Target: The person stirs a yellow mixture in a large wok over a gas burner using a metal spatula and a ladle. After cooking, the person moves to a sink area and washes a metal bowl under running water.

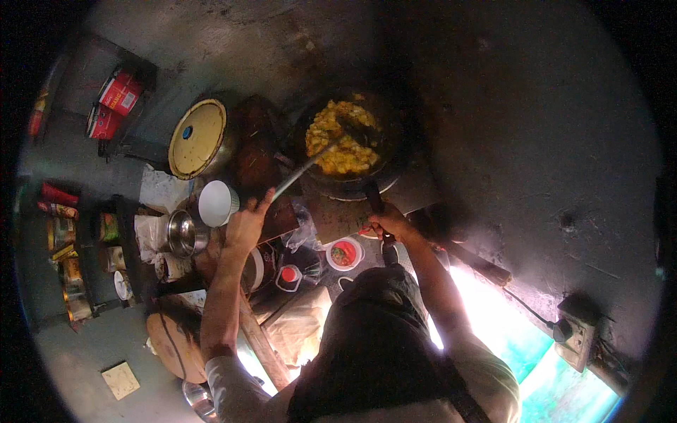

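Observation:
A dark wok (392, 163) sits on the stove at the far middle, filled with chunky yellow food (331, 135). My left hand (245, 224) is closed around the end of a long metal spatula (302, 170), whose dark blade rests among the pieces at the right side of the wok. My right hand (395, 223) is wrapped round the wok's dark handle (374, 199), which points back toward me. Below the stove top, between my forearms, stands a small white bowl (343, 254) with red and green contents.
A white bowl (218, 203), a steel bowl (185, 233) and a large pot with a yellowish lid (197, 139) stand to the left. A red-capped container (289, 275) is near my left forearm. Shelves with red packs (121, 93) line the left wall; a plugged-in socket (577, 333) is at right.

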A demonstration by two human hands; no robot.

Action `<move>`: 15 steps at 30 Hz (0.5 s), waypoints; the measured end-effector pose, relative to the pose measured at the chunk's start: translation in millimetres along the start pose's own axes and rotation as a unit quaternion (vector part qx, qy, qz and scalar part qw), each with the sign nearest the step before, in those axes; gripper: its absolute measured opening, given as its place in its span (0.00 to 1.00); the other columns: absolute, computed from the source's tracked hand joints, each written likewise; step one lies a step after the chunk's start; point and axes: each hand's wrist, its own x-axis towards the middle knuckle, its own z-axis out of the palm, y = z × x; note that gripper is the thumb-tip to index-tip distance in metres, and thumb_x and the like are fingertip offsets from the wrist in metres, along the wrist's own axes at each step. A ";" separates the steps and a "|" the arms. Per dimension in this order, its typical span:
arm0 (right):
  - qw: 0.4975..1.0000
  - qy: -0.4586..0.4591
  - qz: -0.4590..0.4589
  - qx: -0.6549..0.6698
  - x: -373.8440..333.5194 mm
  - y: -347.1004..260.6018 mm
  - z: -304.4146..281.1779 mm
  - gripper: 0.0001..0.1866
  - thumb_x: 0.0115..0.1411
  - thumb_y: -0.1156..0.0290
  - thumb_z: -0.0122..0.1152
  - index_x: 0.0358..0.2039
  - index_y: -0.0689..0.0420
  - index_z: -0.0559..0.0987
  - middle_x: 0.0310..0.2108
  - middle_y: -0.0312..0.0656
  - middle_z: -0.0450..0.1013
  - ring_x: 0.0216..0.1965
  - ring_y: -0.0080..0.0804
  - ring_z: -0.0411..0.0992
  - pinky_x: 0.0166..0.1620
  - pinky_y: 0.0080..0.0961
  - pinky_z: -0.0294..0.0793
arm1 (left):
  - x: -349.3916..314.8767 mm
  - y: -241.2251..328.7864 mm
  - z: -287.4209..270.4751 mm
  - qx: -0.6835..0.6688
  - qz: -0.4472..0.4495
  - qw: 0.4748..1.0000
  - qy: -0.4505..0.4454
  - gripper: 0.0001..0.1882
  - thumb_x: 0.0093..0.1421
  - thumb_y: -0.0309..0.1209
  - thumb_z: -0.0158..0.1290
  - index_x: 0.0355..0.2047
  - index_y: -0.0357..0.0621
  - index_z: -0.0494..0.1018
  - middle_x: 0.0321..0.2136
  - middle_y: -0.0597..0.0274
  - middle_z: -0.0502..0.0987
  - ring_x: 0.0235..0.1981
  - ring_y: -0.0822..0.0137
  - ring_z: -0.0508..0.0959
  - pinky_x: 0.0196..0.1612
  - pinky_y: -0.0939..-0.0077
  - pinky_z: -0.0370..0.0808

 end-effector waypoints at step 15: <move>0.789 0.256 -0.359 -0.429 -23.0 40.3 8.2 0.17 0.48 0.72 0.56 0.40 0.57 0.67 0.21 0.49 0.71 0.22 0.38 0.73 0.26 0.32 0.72 | -7.4 88.8 25.0 -0.274 -0.044 0.955 0.109 0.25 0.52 0.27 0.45 0.53 0.46 0.59 0.21 0.40 0.72 0.24 0.46 0.74 0.28 0.56 0.71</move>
